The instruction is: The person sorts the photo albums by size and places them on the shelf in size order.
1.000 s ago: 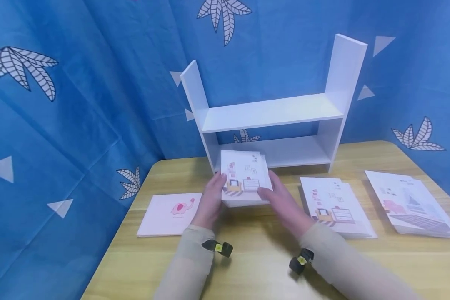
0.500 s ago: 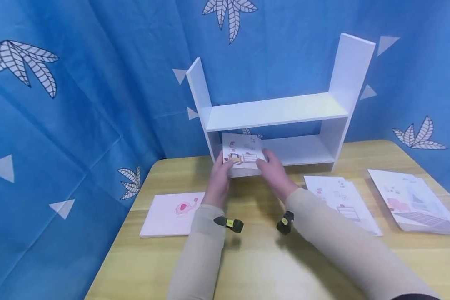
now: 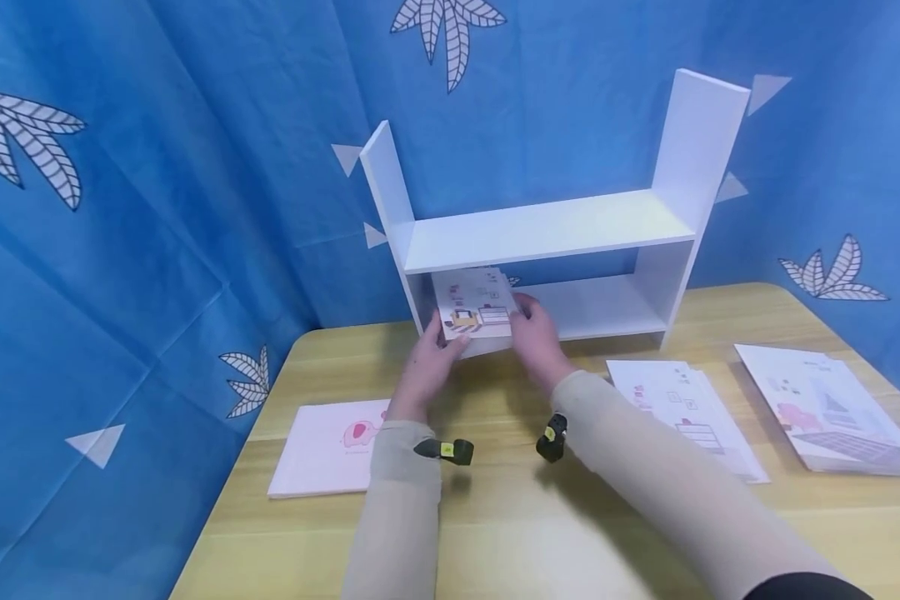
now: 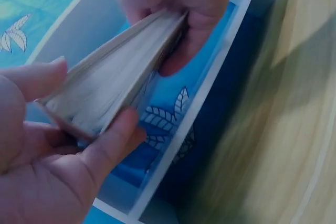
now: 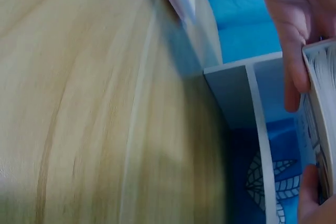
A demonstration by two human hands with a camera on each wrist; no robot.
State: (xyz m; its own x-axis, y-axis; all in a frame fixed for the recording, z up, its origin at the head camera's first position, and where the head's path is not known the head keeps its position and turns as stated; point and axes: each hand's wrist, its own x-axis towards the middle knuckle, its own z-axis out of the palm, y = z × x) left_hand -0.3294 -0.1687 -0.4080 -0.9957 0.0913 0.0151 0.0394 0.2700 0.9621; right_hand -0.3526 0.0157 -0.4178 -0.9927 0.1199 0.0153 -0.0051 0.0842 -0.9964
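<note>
A small thick book (image 3: 474, 302) with a room drawing on its white cover is held between both hands at the left of the shelf's lower compartment. Its cover tilts toward me, and the page edges show in the left wrist view. My left hand (image 3: 427, 367) grips the near left corner, with the thumb (image 4: 110, 142) along one cover. On the right edge, my right hand (image 3: 537, 337) holds the book with fingers curled round it. The white two-tier shelf (image 3: 547, 229) stands close around the book. Whether the book touches the lower board is hard to see.
A pink elephant book (image 3: 326, 450) lies left on the wooden table (image 3: 495, 517). At the right lie a stack of white booklets (image 3: 697, 417), partly behind the right sleeve, and another stack (image 3: 832, 412). A blue curtain (image 3: 270, 150) hangs behind.
Both hands have carried the book forward from in front of the shelf into the left of its lower compartment. Over the last half second it has shifted only slightly.
</note>
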